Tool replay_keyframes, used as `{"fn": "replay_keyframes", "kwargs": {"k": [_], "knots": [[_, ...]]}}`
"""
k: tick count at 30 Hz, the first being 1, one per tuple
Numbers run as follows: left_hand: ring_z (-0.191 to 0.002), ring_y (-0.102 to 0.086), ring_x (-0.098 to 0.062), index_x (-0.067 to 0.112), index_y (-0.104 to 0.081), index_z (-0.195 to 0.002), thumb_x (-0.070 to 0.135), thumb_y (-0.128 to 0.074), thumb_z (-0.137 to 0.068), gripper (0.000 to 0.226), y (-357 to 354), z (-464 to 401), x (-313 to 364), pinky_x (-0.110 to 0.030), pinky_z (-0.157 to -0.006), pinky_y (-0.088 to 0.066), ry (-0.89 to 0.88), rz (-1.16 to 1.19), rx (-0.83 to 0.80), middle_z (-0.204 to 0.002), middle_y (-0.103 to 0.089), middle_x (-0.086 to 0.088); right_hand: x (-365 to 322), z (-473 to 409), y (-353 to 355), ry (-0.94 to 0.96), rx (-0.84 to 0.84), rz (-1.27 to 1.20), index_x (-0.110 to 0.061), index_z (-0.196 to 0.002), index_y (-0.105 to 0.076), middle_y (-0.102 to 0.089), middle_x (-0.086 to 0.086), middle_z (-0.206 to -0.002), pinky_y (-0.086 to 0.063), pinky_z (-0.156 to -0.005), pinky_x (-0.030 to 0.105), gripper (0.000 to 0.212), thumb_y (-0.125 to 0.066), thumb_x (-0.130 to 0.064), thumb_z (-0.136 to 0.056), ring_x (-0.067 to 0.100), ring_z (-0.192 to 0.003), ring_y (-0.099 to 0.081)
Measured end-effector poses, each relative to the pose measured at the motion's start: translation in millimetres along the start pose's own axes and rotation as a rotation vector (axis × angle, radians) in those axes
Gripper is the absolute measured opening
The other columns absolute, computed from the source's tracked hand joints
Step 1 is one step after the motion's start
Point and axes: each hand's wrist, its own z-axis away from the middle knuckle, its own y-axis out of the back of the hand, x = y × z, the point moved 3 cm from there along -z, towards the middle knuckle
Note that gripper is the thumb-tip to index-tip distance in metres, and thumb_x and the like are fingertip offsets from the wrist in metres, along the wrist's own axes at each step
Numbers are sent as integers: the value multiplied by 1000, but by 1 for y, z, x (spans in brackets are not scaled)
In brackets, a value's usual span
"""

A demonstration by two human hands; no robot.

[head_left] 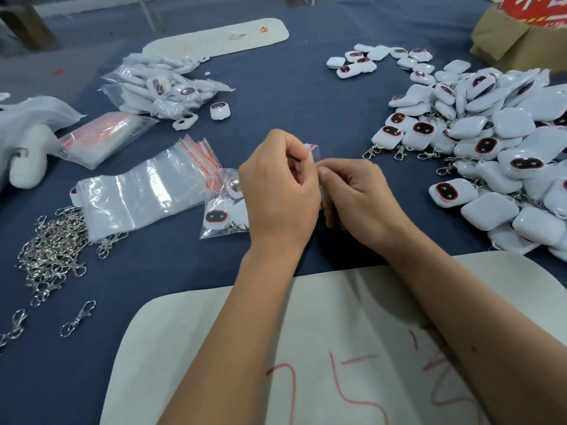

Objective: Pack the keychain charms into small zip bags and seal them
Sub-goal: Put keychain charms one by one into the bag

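My left hand [280,191] and right hand [357,196] meet above the dark blue cloth-covered table [291,96], fingers of both curled. Between them I pinch a small clear zip bag with a red seal strip [313,151]; only its top corner shows above my left fingertips, the rest hidden behind both hands. Whether a charm is inside, I cannot tell. Just left of my left hand lies a clear bag holding white rounded keychain charms with dark red-rimmed faces [221,210]. Beside it lies a stack of empty clear zip bags [147,191], partly covering a heap of silver metal clasps [52,253]. Well apart on the right, a large pile of loose white charms [491,142].
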Motion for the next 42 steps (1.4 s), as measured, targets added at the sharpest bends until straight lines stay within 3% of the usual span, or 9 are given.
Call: {"fn": "replay_keyframes", "kwargs": {"k": [4, 7, 11, 17, 23, 27, 33, 38, 42], "knots": [[-61, -62, -12, 12, -60, -79, 2, -68, -84, 14, -1, 0, -2, -38, -62, -54, 23, 13, 14, -71, -63, 8, -2, -2, 0, -36, -103, -67, -2, -85, -65, -60, -2, -60, -40, -45, 24, 33, -37, 0, -100, 23, -47, -55], [-64, -62, -12, 13, -58, -81, 3, -68, -88, 15, -6, 3, -5, -39, -63, -53, 48, 21, -40, -72, -63, 7, -3, 1, 5, -26, 201, 23, -8, -91, -74, -73, 6, -72, -49, -48, 31, 33, -43, -4, -99, 19, -52, -63], [-73, -63, -20, 10, -58, -87, 4, -62, -93, 9, -18, 9, -7, -48, -69, -52, 48, -26, -258, -77, -64, 2, -2, 4, 27, 27, 563, 573, -11, -101, -73, -75, 4, -96, -46, -86, 37, 22, -53, -18, -96, 28, -97, -63], [-74, -59, -23, 10, -59, -84, 1, -63, -88, 10, -21, 12, -7, -45, -72, -50, -16, -152, -391, -85, -61, -2, 26, -7, 38, -327, 141, 998, -29, -157, -37, -19, 13, -171, -13, -125, 55, 58, -48, -48, -103, 36, -156, -13], [-75, -59, -25, 9, -60, -83, 5, -63, -89, 9, -17, 9, -10, -46, -74, -50, 27, -178, -369, -86, -60, -3, 17, -10, 37, -132, 223, 815, -19, -114, -66, -55, 6, -130, -42, -102, 44, 34, -70, -45, -92, 32, -119, -52], [-77, -58, -25, 10, -60, -82, 4, -63, -87, 9, -13, 5, -15, -45, -75, -49, 55, -230, -340, -86, -61, -3, 11, -6, 33, -69, 314, 693, -17, -92, -64, -63, -1, -91, -33, -78, 27, 18, -78, -26, -85, 25, -94, -59], [-78, -58, -25, 9, -61, -81, 3, -62, -87, 9, -9, 2, -19, -43, -76, -46, 41, -257, -321, -85, -62, -4, 18, -3, 30, -309, 276, 960, -28, -142, -50, -43, 14, -145, -28, -111, 52, 50, -61, -48, -98, 38, -139, -33], [-77, -61, -23, 10, -62, -82, 8, -65, -90, 9, -10, 2, -22, -45, -74, -51, 66, -181, -294, -84, -63, 0, 16, -3, 36, -140, 394, 628, -14, -134, -60, -62, 10, -124, -37, -99, 30, 43, -65, -6, -92, 30, -117, -55], [-74, -64, -12, 17, -66, -86, 20, -66, -92, 7, -8, 0, -20, -35, -72, -53, 84, -72, -271, -81, -68, 8, 9, 1, 38, -39, 483, 185, -18, -120, -70, -72, -3, -107, -55, -91, 25, 41, -81, -7, -81, 10, -95, -70]]}}
